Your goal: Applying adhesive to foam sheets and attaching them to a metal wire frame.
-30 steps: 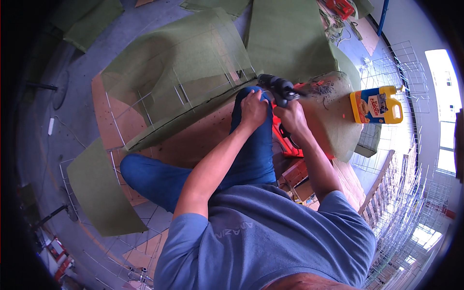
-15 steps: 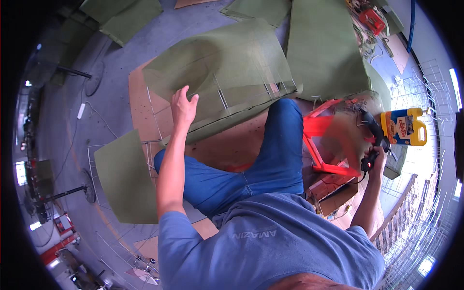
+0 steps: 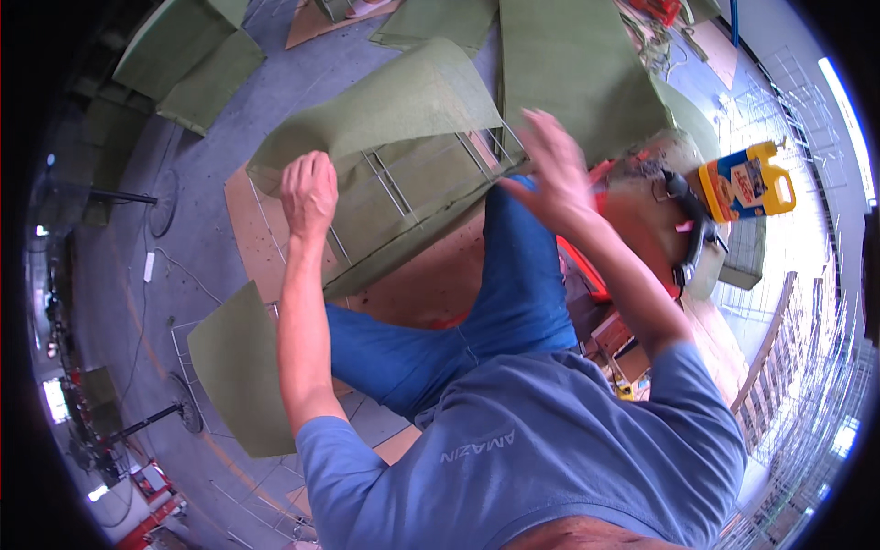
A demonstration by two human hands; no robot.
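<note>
A green mesh sheet point(image 3: 403, 96) is draped over a metal wire frame point(image 3: 391, 183) in front of my knees, its near edge raised so that the rods show. My left hand point(image 3: 310, 194) is closed at that edge, near the sheet's left corner, and seems to pinch the fabric; its fingertips are partly hidden. Over the frame's right end, above my knee, my right hand point(image 3: 555, 179) is blurred, empty, with fingers apart. A black handheld tool with a cord point(image 3: 694, 229) rests on the red stool point(image 3: 579, 266) at my right.
Beyond the stool stands a yellow jug point(image 3: 747, 183) with a blue label. Stacked green panels point(image 3: 587, 82) lie at the far right of the frame. Another green-covered frame point(image 3: 236, 371) is at my left. Wire grids point(image 3: 797, 403) line the right side; cardboard point(image 3: 246, 215) covers part of the floor.
My right hand has let go of the black tool, leaving it on the stool, and moved left over the frame. My left hand has closed at the sheet's edge, which is now lifted.
</note>
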